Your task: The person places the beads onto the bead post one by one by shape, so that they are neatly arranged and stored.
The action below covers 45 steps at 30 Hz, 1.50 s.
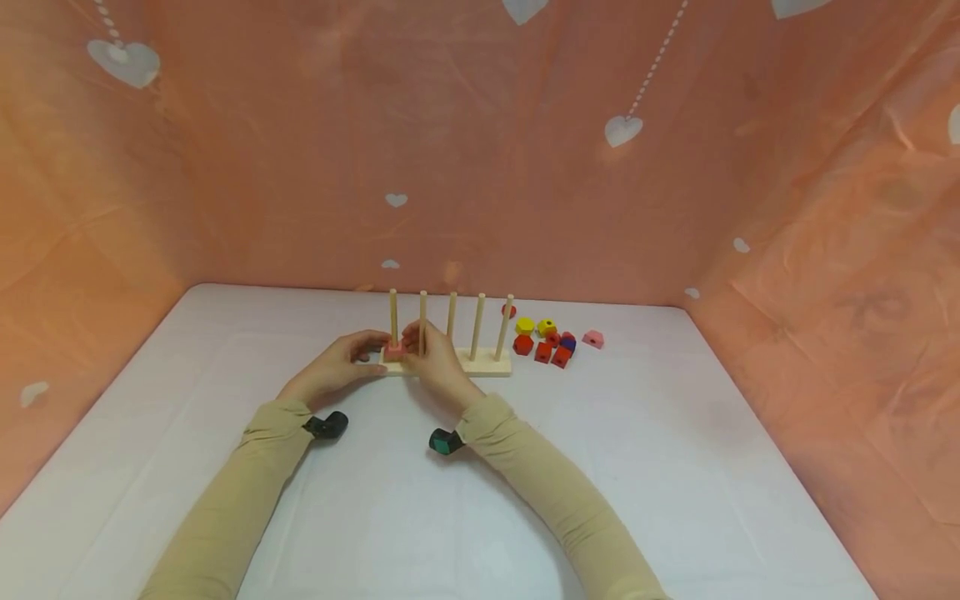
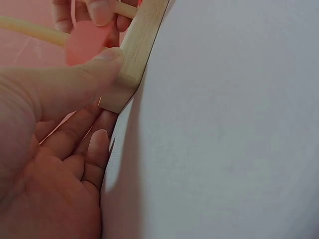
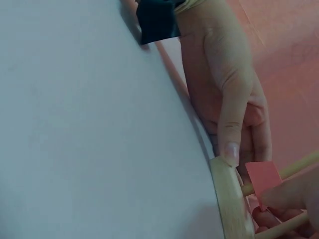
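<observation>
A pale wooden base [image 1: 487, 367] with several upright pegs lies across the table. On its leftmost peg [image 1: 393, 317] sits a pink block [image 1: 393, 351], threaded low; the right wrist view shows a short bit of peg between the block [image 3: 264, 181] and the base. My right hand [image 1: 442, 371] pinches that pink block between thumb and fingers, reaching across the front of the pegs. With its thumb on the base's left end and fingers behind, my left hand [image 1: 337, 362] grips the base. Some right fingertips are hidden behind the block.
To the right of the base lie several loose blocks: red ones [image 1: 523, 344], yellow ones [image 1: 524, 326], a purple one [image 1: 568, 343] and a pink one [image 1: 594, 338]. A red piece [image 1: 509, 311] lies behind the rightmost peg. A pink curtain [image 1: 480, 167] stands behind the white table [image 1: 637, 467].
</observation>
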Motion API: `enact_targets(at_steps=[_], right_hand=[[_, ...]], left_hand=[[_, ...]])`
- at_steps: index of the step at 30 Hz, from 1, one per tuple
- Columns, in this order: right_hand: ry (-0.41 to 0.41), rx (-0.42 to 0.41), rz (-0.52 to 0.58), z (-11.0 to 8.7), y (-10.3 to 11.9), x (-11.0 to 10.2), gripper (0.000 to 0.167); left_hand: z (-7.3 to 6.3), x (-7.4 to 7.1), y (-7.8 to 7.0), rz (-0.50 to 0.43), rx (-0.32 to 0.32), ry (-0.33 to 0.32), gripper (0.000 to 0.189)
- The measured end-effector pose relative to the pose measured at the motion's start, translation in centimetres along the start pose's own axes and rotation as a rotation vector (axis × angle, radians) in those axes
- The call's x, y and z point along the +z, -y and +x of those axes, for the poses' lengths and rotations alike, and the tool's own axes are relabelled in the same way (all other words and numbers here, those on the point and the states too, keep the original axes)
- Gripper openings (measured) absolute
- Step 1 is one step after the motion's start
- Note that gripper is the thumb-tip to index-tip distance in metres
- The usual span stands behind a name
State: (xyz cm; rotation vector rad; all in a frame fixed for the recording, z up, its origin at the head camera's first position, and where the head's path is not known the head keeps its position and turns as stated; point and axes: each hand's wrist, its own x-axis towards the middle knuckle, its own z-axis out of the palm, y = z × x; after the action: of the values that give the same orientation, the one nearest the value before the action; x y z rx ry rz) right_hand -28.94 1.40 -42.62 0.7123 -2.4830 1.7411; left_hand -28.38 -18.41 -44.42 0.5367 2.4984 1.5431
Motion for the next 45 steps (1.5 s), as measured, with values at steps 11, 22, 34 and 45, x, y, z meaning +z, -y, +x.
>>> enact_targets(at_steps=[11, 22, 34, 45], right_hand=[[-0.003, -0.005, -0.021, -0.3, 0.1, 0.3, 0.031], [0.042, 0.028, -0.072, -0.5, -0.4, 0.0, 0.04], [0.135, 0.02, -0.125, -1.9, 1.2, -2.8, 0.059], [0.253, -0.091, -0.113, -4.2, 1.0, -6.6, 0.06]], left_hand=[[0.0, 0.0, 0.2, 0.035, -0.028, -0.004, 0.054], [-0.4, 0.1, -0.1, 0.005, -0.049, -0.005, 0.055], [-0.2, -0.5, -0.5, 0.014, -0.024, 0.002, 0.056], [-0.4, 0.0, -0.4, 0.0, -0.02, -0.008, 0.054]])
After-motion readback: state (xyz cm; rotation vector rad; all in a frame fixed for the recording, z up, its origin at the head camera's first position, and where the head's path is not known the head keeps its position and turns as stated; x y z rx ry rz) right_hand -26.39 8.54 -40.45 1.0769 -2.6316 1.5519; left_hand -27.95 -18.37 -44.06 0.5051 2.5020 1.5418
